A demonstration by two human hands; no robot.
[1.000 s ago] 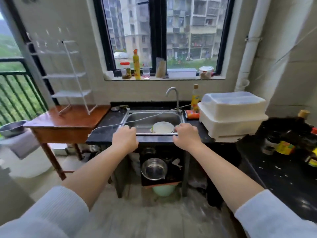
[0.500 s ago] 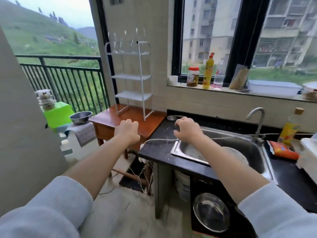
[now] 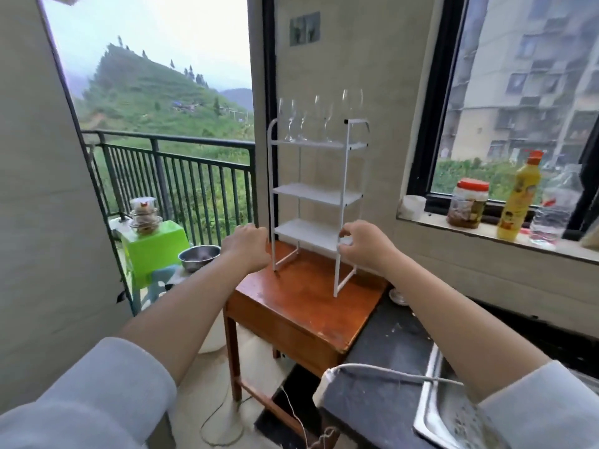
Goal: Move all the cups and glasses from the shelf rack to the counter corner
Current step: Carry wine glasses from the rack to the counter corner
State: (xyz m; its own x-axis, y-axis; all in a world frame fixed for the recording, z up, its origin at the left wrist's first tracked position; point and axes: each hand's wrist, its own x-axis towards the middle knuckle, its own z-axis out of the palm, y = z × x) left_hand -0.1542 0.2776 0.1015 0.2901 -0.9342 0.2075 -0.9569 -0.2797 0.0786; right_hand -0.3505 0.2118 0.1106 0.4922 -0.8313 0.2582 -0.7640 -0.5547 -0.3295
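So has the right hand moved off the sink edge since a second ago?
Yes. The right hand has left the sink and gone left, now loosely curled in front of the white rack by its lowest shelf, holding nothing.

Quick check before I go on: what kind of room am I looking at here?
Most likely a small home kitchen opening onto a balcony. A steel sink sits in a dark counter, food jars and bottles line the windowsill, and a white shelf rack holds wine glasses.
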